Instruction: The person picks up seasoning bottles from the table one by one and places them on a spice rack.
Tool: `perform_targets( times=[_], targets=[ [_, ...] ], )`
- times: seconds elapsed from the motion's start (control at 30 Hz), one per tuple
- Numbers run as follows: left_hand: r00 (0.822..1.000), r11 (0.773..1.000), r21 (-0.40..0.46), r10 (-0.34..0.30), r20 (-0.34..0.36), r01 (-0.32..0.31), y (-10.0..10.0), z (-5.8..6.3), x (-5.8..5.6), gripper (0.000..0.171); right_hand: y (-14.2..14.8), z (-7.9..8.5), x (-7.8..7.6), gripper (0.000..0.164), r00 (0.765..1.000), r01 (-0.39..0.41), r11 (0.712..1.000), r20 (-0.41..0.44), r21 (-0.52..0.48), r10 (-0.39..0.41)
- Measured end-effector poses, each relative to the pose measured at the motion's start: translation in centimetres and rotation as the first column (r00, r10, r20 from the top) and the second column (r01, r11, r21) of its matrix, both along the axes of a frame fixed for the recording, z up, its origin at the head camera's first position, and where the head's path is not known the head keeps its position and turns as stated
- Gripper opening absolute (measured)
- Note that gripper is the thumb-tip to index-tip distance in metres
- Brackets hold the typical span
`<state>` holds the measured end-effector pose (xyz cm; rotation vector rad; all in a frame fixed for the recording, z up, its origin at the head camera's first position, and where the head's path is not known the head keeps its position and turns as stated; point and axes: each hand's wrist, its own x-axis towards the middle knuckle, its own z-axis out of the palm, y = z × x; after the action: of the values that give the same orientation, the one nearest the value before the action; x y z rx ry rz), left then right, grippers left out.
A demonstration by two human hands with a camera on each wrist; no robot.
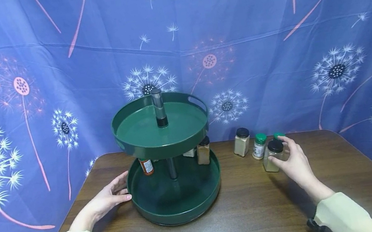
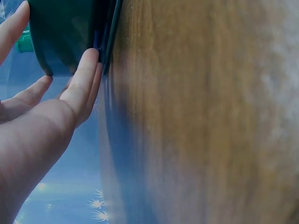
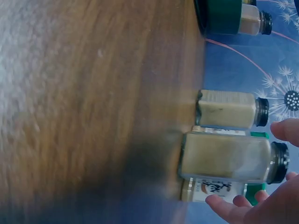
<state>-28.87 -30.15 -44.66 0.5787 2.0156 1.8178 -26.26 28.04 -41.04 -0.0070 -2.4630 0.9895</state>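
Observation:
A two-tier green turntable stands on the left side of the table, with an upper tray (image 1: 136, 128) and a lower tray (image 1: 177, 198). My left hand (image 1: 109, 195) is at the left side of the lower tray, fingers extended and fingertips right at its wall (image 2: 60, 32). On the right, my right hand (image 1: 297, 161) reaches around a square glass jar with a black lid (image 1: 272, 159) and pale contents. In the right wrist view, the thumb and fingers are spread on either side of this jar (image 3: 226, 156), which stands upright on the table.
Behind that jar are a green-capped bottle (image 1: 258, 147), another green cap (image 1: 278, 134) and a second black-lidded jar (image 1: 241, 142). The lower tray holds a red-orange labelled bottle (image 1: 147, 166) and a brown-filled jar (image 1: 203, 153). A blue patterned cloth (image 1: 254, 40) hangs behind.

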Motion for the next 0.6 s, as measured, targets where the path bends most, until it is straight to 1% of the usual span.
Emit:
perform_targets(
  times=[0.17,0.4,0.6],
  targets=[
    [1.000,1.000,-0.005,0.006,0.021,-0.006,0.0,0.0,0.1,0.088,-0.2,-0.7,-0.4,0.081,0.999,0.034,0.996,0.012,-0.088,-0.033],
    [0.999,1.000,-0.005,0.009,0.035,-0.008,0.0,0.1,0.1,0.088,-0.4,-1.4,-1.0,0.083,0.997,0.051,0.990,0.071,-0.130,-0.042],
    [0.999,1.000,-0.004,0.010,0.042,-0.010,0.1,0.1,0.1,0.088,-0.7,-1.9,-1.2,0.084,0.998,0.051,0.977,0.053,-0.208,-0.040]
  ],
)
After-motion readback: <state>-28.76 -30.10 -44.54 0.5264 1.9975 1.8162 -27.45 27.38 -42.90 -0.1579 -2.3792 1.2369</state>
